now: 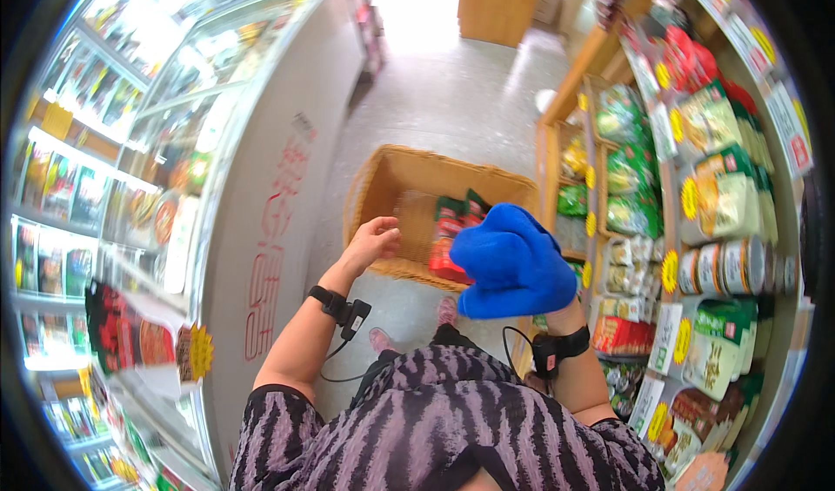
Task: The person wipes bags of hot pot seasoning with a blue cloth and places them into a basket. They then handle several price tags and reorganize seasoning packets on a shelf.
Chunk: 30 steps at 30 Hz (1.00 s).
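Observation:
A blue cloth (pixel 512 263) covers most of my right hand (pixel 562 315), which holds it over the near right corner of a woven basket. My left hand (pixel 375 240) is above the basket's near left part, fingers apart and slightly bent, with nothing in it. The rectangular wicker basket (pixel 385 171) is in front of me, near my feet. Inside it, at the right, lie red and green packets (pixel 449 236), partly hidden by the cloth. The fingers of my right hand are hidden under the cloth.
On the left runs a long white freezer cabinet (pixel 280 165) with glass on top. Wooden-edged shelves on the right hold bagged foods (pixel 721 197) and cans (pixel 724 266). Pink shoes (pixel 380 339) stand on the grey floor (pixel 430 93). A wooden cabinet (pixel 499 2) is farther ahead.

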Tool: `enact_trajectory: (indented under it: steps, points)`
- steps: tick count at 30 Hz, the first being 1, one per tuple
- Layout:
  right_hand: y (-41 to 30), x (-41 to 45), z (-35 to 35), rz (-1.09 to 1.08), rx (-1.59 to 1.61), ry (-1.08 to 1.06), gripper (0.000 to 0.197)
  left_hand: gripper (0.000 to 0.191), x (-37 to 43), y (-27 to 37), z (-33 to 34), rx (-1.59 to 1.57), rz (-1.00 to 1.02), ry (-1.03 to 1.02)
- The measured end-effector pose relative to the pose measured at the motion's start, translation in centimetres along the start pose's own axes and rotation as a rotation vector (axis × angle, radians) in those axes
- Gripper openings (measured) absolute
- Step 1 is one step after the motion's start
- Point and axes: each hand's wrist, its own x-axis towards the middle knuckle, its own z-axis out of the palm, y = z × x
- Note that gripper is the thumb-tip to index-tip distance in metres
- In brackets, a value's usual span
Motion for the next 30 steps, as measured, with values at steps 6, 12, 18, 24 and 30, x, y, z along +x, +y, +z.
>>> enact_trajectory:
  steps: [6,12,18,24,30]
  points:
    - [0.7,1.6,7.6,0.006,0.337,-0.086,0.034,0.038,-12.8,1.5,-7.1,-0.082,0.141,0.292]
    - [2.7,3.4,10.2,-0.259,-0.148,-0.233,0.041,0.029,-26.4,0.0,-15.2,-0.281,0.472,0.737]
    - [3.7,3.1,14.5,0.032,0.059,-0.399,0.041,0.032,-38.4,-5.9,-25.7,-0.386,0.818,1.573]
    - [4.3,2.6,16.1,0.121,0.138,-0.397,0.040,0.078,-43.9,-9.4,-33.1,-0.286,0.302,1.906]
    - [3.8,1.4,14.5,0.118,0.254,-0.260,0.039,0.060,-43.3,-10.4,-37.8,-0.453,0.405,1.727]
